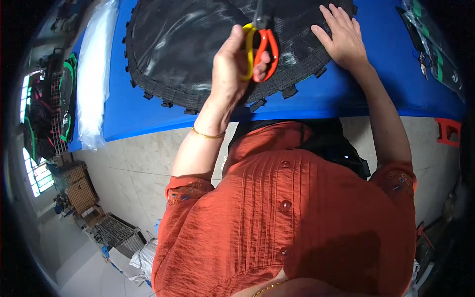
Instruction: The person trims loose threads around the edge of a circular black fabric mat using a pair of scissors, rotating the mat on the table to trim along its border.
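My left hand (228, 67) is raised over the table, fingers wrapped round scissors (267, 49) with one yellow and one red-orange handle. Their dark blades point away from me and look blurred. Below lies a large round black mesh sheet (173, 54) with a stitched border and several small black tabs along its rim. Flat on the right part of this sheet rests my right hand (342, 42), palm down with its fingers spread. One loose-looking tab (258, 105) sits at the sheet's near edge, below the scissors.
The sheet lies on a blue table (148, 116). Clear plastic film (94, 74) hangs over its left side. At the right are keys (423, 64) and black-and-green packed material (440, 54). A red plastic stool (449, 132) stands right; wire-mesh crates (116, 235) stand lower left.
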`<move>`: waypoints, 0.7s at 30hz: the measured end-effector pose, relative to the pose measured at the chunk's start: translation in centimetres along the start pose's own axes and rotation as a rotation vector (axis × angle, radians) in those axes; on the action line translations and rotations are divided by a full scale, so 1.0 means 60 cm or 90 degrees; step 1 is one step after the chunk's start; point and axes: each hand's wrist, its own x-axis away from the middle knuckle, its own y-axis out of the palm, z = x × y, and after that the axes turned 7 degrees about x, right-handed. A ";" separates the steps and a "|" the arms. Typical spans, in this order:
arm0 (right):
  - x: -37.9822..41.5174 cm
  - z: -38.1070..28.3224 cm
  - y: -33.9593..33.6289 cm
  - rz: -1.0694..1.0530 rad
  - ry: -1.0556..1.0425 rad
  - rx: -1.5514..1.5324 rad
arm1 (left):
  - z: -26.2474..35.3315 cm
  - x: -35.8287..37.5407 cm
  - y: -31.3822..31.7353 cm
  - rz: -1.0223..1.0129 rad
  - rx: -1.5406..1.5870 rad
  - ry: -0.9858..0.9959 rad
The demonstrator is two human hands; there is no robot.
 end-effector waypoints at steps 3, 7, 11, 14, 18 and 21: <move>0.005 0.006 0.001 0.021 -0.016 -0.009 | -0.005 -0.015 0.023 -0.006 -0.049 -0.009; 0.009 0.006 0.001 0.042 -0.015 -0.014 | 0.020 0.003 -0.003 0.023 -0.052 -0.033; 0.005 0.000 0.002 0.039 -0.009 -0.011 | 0.023 0.001 -0.008 0.026 -0.036 -0.024; 0.004 -0.003 0.000 0.037 -0.006 -0.009 | -0.008 -0.023 0.031 0.011 -0.028 -0.025; 0.007 0.002 0.001 0.037 -0.008 -0.010 | -0.006 -0.026 0.031 0.000 -0.071 -0.011; 0.007 0.003 0.008 0.048 -0.003 -0.017 | 0.030 -0.002 -0.012 0.046 -0.100 0.003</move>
